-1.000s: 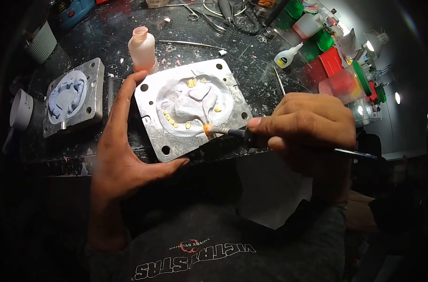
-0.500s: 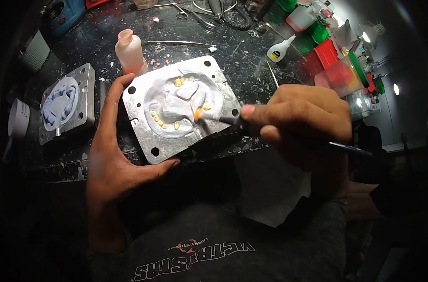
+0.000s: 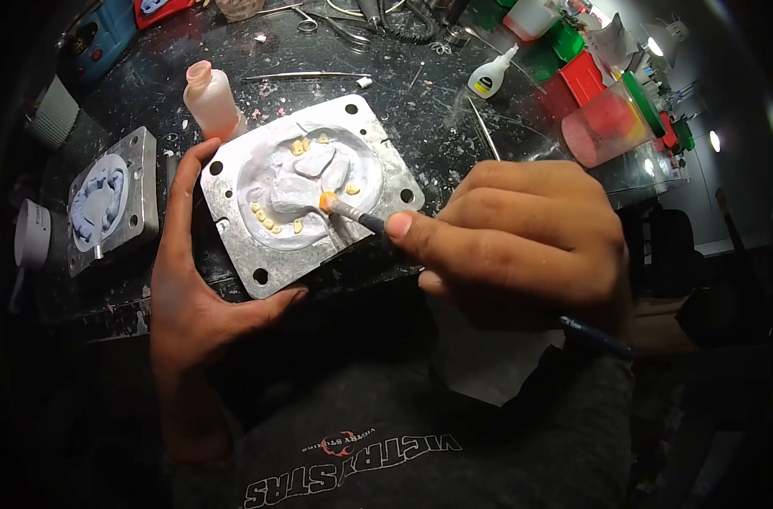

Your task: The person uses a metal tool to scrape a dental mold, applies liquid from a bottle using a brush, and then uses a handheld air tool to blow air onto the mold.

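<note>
On a scuffed black worktop (image 3: 293, 59) sat a square silver metal flask (image 3: 289, 268) filled with pale sculpted plaster (image 3: 295, 193). The left hand (image 3: 193, 297) gripped its side, thumb and fingers spread; the right hand (image 3: 515, 239) pinched a slim dark-handled, orange-tipped brush (image 3: 366, 220) at the plaster. The flask looked heavy and rigid, best held by its rim; the plaster seemed brittle.

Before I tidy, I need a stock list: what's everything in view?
centre mould: one, silver, between hands
left mould: one, silver, left
teeth: several, yellow, in centre mould
brush: one, dark, centre
bottle: one, pinkish, behind centre mould
dropper bottle: one, white, back right
jar: one, clear, right
cup: one, white, left
device: one, blue, top left
metal tools: several, silver, top
clutter: uncounted, mixed, edges
bench: one, black, beneath
left hand: one, bare, holding centre mould
right hand: one, bare, gripping brush
</note>
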